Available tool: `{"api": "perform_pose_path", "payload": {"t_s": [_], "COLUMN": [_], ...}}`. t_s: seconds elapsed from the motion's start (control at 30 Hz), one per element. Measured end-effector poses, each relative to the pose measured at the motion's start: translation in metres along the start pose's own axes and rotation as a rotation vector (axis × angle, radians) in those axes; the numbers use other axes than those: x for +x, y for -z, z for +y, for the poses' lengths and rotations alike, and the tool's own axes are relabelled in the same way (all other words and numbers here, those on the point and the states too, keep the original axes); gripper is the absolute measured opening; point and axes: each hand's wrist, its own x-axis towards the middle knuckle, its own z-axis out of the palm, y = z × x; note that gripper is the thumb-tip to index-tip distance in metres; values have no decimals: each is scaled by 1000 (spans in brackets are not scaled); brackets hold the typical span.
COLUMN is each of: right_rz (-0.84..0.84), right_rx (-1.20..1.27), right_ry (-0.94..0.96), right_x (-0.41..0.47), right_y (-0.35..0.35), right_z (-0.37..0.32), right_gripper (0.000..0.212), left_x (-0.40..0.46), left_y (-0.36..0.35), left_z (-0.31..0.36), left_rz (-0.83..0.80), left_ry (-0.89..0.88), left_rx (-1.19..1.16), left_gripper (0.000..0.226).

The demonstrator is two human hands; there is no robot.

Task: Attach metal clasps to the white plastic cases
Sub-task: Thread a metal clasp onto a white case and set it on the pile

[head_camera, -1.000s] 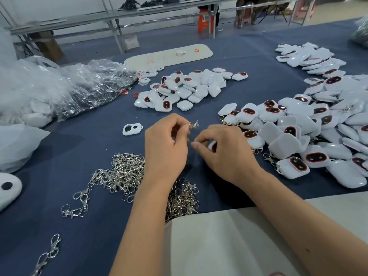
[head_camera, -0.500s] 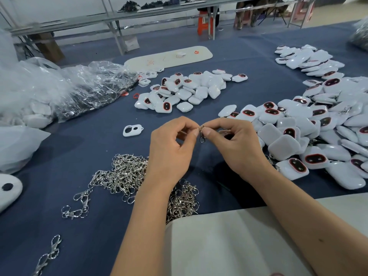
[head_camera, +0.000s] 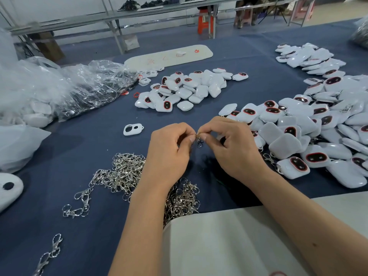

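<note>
My left hand [head_camera: 169,154] and my right hand [head_camera: 231,148] meet fingertip to fingertip above the blue cloth, both pinching one small metal clasp [head_camera: 199,141] that hangs down between them. A white plastic case seems tucked under my right palm, mostly hidden. A heap of loose metal clasps [head_camera: 127,172] lies under and left of my left wrist. A large pile of white cases [head_camera: 310,132] with dark red-rimmed ovals spreads on the right, some with clasps on them. A smaller pile of cases [head_camera: 185,88] sits further back in the middle.
A single white frame piece [head_camera: 133,129] lies left of my hands. Clear plastic bags [head_camera: 79,86] with parts fill the far left. A beige board [head_camera: 169,56] lies at the back, and a pale sheet [head_camera: 229,242] covers the near table edge. Two clasps [head_camera: 49,253] lie at bottom left.
My hands have come together from slightly apart, and the clasp held up by my left hand is now pinched by both and hangs downward.
</note>
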Motion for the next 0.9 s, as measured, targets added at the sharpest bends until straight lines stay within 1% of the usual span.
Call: {"api": "perform_pose_path", "payload": {"t_s": [0.13, 0.23, 0.37, 0.47, 0.57, 0.67, 0.8, 0.9], "right_rz": [-25, -27, -13, 34, 102, 130, 116, 132], "right_rx": [0, 60, 260, 360, 521, 652, 681, 579], "right_ry": [-9, -35, -144, -211, -312, -391, -393, -371], "right_x": [1, 0, 1, 1, 1, 1, 0, 1], "right_y": [1, 1, 1, 0, -6, -11, -11, -13], "right_z": [2, 2, 5, 6, 4, 1, 1, 0], "right_gripper": [13, 13, 16, 19, 19, 16, 16, 16], "left_x": [-1, -1, 1, 2, 3, 3, 3, 3], "left_y": [0, 0, -5, -11, -15, -17, -17, -15], "left_z": [0, 2, 8, 12, 17, 21, 24, 25], "left_rz": [-18, 1, 53, 105, 166, 203, 223, 229], "left_ry": [-16, -4, -7, -30, -54, -77, -100, -120], "left_rx": [17, -9, -33, -41, -70, -70, -25, 17], "left_gripper": [16, 16, 16, 13, 11, 11, 12, 12]}}
